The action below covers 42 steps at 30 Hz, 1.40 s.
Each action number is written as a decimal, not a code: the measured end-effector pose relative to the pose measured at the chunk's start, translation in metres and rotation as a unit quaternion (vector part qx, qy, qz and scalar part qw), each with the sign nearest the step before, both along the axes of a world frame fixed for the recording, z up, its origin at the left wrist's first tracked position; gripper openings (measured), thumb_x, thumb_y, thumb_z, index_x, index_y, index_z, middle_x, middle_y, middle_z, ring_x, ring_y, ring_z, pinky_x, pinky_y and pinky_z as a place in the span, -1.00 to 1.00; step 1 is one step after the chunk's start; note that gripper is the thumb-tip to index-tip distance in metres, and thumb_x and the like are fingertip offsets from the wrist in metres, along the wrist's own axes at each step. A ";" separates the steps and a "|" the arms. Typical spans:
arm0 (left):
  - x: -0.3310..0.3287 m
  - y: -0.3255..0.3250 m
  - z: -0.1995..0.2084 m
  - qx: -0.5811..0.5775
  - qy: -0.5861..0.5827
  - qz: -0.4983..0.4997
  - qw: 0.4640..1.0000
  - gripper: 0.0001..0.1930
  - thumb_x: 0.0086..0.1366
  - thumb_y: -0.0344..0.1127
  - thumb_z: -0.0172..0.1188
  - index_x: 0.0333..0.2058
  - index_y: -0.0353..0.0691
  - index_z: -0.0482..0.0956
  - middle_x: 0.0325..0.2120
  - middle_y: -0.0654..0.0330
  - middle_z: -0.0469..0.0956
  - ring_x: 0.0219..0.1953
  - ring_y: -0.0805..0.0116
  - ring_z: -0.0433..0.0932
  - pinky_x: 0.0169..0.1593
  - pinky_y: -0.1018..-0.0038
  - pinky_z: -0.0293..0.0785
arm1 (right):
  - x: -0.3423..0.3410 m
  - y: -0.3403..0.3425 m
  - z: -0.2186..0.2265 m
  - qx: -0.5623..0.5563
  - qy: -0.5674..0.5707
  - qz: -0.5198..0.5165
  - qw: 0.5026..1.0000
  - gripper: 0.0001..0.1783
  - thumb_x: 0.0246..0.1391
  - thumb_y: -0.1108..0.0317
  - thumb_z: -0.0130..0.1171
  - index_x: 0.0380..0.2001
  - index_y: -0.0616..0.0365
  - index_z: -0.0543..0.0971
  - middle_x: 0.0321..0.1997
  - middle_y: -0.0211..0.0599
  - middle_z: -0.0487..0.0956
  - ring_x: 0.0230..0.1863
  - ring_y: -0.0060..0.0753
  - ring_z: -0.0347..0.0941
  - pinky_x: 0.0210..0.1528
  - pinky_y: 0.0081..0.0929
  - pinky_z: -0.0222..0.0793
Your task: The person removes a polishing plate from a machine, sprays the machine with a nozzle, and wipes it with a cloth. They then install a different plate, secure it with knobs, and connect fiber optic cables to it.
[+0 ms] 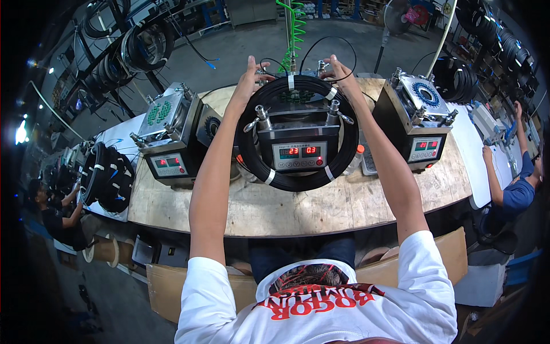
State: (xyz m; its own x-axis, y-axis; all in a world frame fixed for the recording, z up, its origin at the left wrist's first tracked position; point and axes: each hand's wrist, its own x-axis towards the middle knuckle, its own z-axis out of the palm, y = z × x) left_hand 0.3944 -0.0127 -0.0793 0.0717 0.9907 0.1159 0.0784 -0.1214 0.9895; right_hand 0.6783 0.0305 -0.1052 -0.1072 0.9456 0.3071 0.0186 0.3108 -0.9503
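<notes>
A coil of black cable [248, 148] with white ties rings the front of the middle machine [299, 137], which has a red digital display. By the coil's upper left is my left hand [247, 83], its fingers spread and pointing forward and inward. My right hand [342, 77] is at the upper right, fingers likewise apart, near a metal fitting [322, 66] at the machine's far side. A loose cable end [355, 51] loops up beyond it. Green pieces [295, 97] sit on the machine's top, partly hidden by the coil. Whether the hands touch the coil is unclear.
Similar machines stand at left [168, 137] and right [413, 120] on the wooden table [366, 200]. A bottle with an orange cap [360, 150] is beside the coil. A green spiral hose [297, 28] hangs ahead. Other people work at both sides; more coils [109, 178] lie left.
</notes>
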 end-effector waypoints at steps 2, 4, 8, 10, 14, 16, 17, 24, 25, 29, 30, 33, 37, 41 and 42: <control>-0.001 0.002 -0.003 -0.003 -0.016 0.012 1.000 -0.06 0.35 0.52 -0.46 0.20 -0.24 0.41 -0.25 0.03 0.62 -0.30 0.28 0.55 -0.14 0.48 0.46 | 0.000 0.000 0.002 -0.006 -0.017 0.003 1.000 -0.19 0.27 -0.36 -0.14 0.12 0.21 0.49 -0.38 -0.23 0.64 -0.42 -0.57 0.43 -0.29 -0.59 0.31; -0.003 0.004 -0.004 0.004 0.001 0.022 1.000 -0.06 0.34 0.52 -0.46 0.19 -0.25 0.42 -0.26 0.03 0.63 -0.31 0.28 0.55 -0.16 0.47 0.45 | 0.002 -0.001 0.006 -0.028 -0.067 0.041 0.997 -0.19 0.31 -0.35 -0.22 0.22 0.16 0.42 -0.23 -0.13 0.65 -0.13 -0.34 0.53 -0.09 -0.47 0.36; -0.002 0.003 -0.004 -0.008 0.018 0.043 0.999 -0.05 0.34 0.52 -0.46 0.17 -0.27 0.44 -0.30 0.03 0.64 -0.25 0.28 0.52 -0.10 0.41 0.40 | 0.002 -0.006 0.008 -0.018 -0.077 0.022 0.997 -0.21 0.31 -0.35 -0.22 0.21 0.14 0.43 -0.21 -0.13 0.65 -0.08 -0.32 0.52 -0.06 -0.44 0.36; -0.002 0.005 -0.005 0.006 0.028 0.040 0.999 -0.05 0.34 0.51 -0.45 0.18 -0.27 0.43 -0.29 0.02 0.63 -0.19 0.26 0.52 -0.02 0.35 0.37 | 0.001 -0.007 0.009 -0.017 -0.051 0.030 0.998 -0.23 0.32 -0.34 -0.22 0.21 0.12 0.43 -0.20 -0.13 0.64 -0.06 -0.32 0.52 -0.03 -0.43 0.37; -0.006 0.007 -0.008 0.040 0.052 0.029 0.997 -0.06 0.34 0.51 -0.44 0.20 -0.25 0.41 -0.26 0.01 0.62 -0.03 0.20 0.49 0.17 0.22 0.27 | -0.003 -0.011 0.010 -0.028 -0.035 0.029 0.999 -0.25 0.33 -0.32 -0.21 0.22 0.11 0.42 -0.21 -0.14 0.64 -0.08 -0.33 0.53 -0.01 -0.41 0.38; -0.005 0.008 -0.009 0.037 0.047 0.021 0.998 -0.06 0.34 0.51 -0.44 0.21 -0.25 0.40 -0.25 0.00 0.62 -0.01 0.19 0.49 0.19 0.21 0.26 | -0.004 -0.016 0.010 -0.034 0.028 0.026 0.999 -0.23 0.30 -0.31 -0.13 0.17 0.19 0.45 -0.34 -0.17 0.64 -0.34 -0.48 0.51 -0.24 -0.55 0.36; -0.003 0.009 -0.008 0.034 0.041 0.012 0.998 -0.07 0.34 0.51 -0.44 0.22 -0.24 0.40 -0.24 0.00 0.62 0.01 0.18 0.48 0.22 0.19 0.25 | -0.002 -0.010 0.006 -0.033 0.028 0.025 0.999 -0.23 0.30 -0.31 -0.13 0.17 0.19 0.45 -0.34 -0.17 0.64 -0.34 -0.48 0.51 -0.24 -0.55 0.36; -0.010 0.013 -0.010 0.001 0.001 -0.005 1.000 -0.11 0.33 0.53 -0.36 0.22 -0.15 0.39 -0.17 -0.04 0.57 -0.14 0.25 0.58 -0.02 0.42 0.52 | -0.001 0.001 0.001 -0.001 0.005 0.019 1.000 -0.27 0.31 -0.26 -0.08 0.04 0.26 0.54 -0.43 -0.28 0.63 -0.40 -0.58 0.47 -0.28 -0.60 0.33; -0.009 0.013 -0.011 0.009 0.005 -0.001 1.000 -0.09 0.34 0.51 -0.40 0.22 -0.20 0.39 -0.21 -0.02 0.59 -0.17 0.23 0.57 -0.01 0.38 0.48 | 0.000 0.000 0.001 -0.012 0.005 0.022 1.000 -0.28 0.31 -0.26 -0.08 0.04 0.26 0.54 -0.43 -0.28 0.63 -0.40 -0.58 0.47 -0.28 -0.60 0.33; -0.005 0.010 -0.009 0.012 -0.001 0.008 1.000 -0.07 0.36 0.50 -0.42 0.21 -0.27 0.39 -0.27 0.01 0.61 -0.27 0.24 0.56 -0.14 0.43 0.50 | 0.000 -0.001 0.001 -0.018 0.008 0.027 0.999 -0.29 0.32 -0.24 -0.08 0.04 0.27 0.53 -0.43 -0.27 0.63 -0.40 -0.58 0.48 -0.28 -0.60 0.34; -0.004 0.008 -0.009 0.012 -0.002 0.008 1.000 -0.07 0.36 0.50 -0.42 0.21 -0.27 0.39 -0.27 0.01 0.61 -0.27 0.24 0.56 -0.14 0.43 0.50 | 0.001 -0.001 0.000 -0.017 0.007 0.024 1.000 -0.29 0.32 -0.24 -0.08 0.04 0.27 0.53 -0.43 -0.26 0.63 -0.40 -0.58 0.49 -0.29 -0.60 0.34; -0.002 0.004 -0.006 0.013 -0.003 0.005 1.000 -0.08 0.36 0.49 -0.40 0.20 -0.29 0.39 -0.28 0.02 0.60 -0.31 0.28 0.57 -0.23 0.49 0.51 | 0.002 0.000 -0.001 -0.011 0.004 0.023 1.000 -0.31 0.34 -0.20 -0.09 0.05 0.28 0.52 -0.42 -0.25 0.63 -0.40 -0.55 0.52 -0.31 -0.59 0.37; 0.003 0.001 -0.002 0.030 0.083 0.029 0.996 -0.12 0.36 0.49 -0.38 0.17 -0.20 0.47 -0.19 0.01 0.64 -0.03 0.27 0.56 0.07 0.34 0.41 | 0.007 0.003 -0.004 0.006 0.023 0.021 1.000 -0.43 0.38 -0.05 -0.07 0.06 0.30 0.50 -0.40 -0.22 0.64 -0.38 -0.48 0.58 -0.34 -0.56 0.44; -0.002 0.008 -0.011 0.094 0.127 0.066 0.985 -0.13 0.38 0.46 -0.34 0.03 -0.28 0.57 -0.32 0.05 0.68 -0.19 0.31 0.54 -0.05 0.38 0.40 | 0.006 0.005 -0.007 -0.008 0.051 -0.004 0.999 -0.59 0.36 0.18 -0.04 0.08 0.28 0.45 -0.37 -0.16 0.65 -0.37 -0.42 0.62 -0.40 -0.51 0.49; 0.001 0.013 -0.012 0.080 0.094 0.055 0.991 -0.22 0.44 0.35 -0.31 0.02 -0.29 0.57 -0.33 0.06 0.68 -0.18 0.31 0.56 -0.02 0.37 0.39 | 0.012 0.014 -0.010 -0.029 0.025 -0.026 0.999 -0.56 0.37 0.16 -0.05 0.12 0.26 0.44 -0.34 -0.13 0.65 -0.36 -0.41 0.61 -0.39 -0.52 0.49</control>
